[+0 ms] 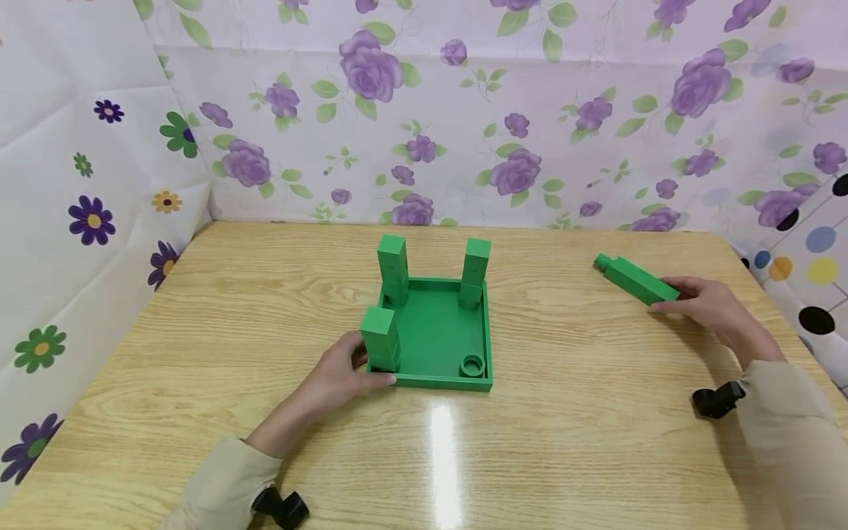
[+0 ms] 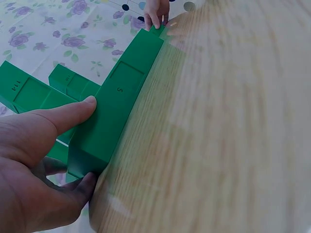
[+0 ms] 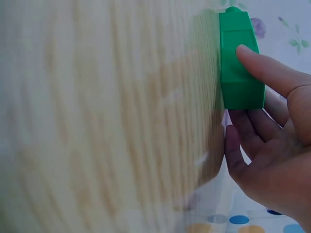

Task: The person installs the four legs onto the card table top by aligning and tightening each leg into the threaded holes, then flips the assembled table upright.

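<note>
1. Green tray [image 1: 440,331]: I see the left hand [image 1: 339,375] clamped on its near-left corner, thumb against the front wall.
2. Well to its right, the right hand [image 1: 714,308] grips a green post [image 1: 637,281] by its near end.
3. Wooden tabletop [image 1: 563,434] underneath; flowered cloth [image 1: 464,110] behind.

From above and behind the left fingers [image 2: 85,187] and right fingers [image 3: 234,148], the head view is looking forward and down, sharing the bench [image 1: 563,442] with both wrist views. Tilted, the left one is facing the tray [image 2: 112,111] from close behind its fingers, catching the right fingers far beyond. The right, also tilted, is closely facing the block [image 3: 238,77].
</note>
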Action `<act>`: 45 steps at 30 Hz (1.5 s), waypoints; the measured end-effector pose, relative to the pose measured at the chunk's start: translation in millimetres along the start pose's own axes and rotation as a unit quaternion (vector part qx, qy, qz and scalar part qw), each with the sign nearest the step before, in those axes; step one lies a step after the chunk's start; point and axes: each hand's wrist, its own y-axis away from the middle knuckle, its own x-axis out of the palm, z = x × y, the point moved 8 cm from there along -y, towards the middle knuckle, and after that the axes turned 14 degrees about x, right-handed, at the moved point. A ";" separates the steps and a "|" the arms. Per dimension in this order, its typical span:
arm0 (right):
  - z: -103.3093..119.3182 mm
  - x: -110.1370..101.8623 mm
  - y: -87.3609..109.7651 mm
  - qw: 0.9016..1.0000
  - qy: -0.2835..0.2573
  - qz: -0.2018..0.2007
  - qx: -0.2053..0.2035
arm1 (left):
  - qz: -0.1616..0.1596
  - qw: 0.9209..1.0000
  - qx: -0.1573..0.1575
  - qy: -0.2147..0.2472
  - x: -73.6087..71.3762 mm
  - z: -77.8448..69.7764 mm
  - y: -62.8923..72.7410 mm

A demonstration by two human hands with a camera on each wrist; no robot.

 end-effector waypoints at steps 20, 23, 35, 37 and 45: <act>7.4 3.9 -2.8 1.000 0.018 -0.021 0.002 | 0.002 1.000 -0.004 0.000 -1.0 1.4 0.6; 9.7 3.5 -1.7 1.000 0.022 -0.019 0.004 | 0.001 1.000 -0.005 -0.001 -0.8 1.5 0.4; 27.5 -4.9 12.1 0.999 -0.013 -0.051 -0.014 | -0.003 1.000 -0.005 -0.002 -0.1 2.1 -0.4; 33.1 -8.5 15.6 0.997 -0.025 -0.064 -0.023 | -0.002 1.000 -0.002 -0.002 -0.1 1.6 -0.8; 55.8 -16.1 29.6 0.991 -0.086 -0.101 -0.033 | 0.001 1.000 -0.002 0.000 -0.1 1.4 -0.5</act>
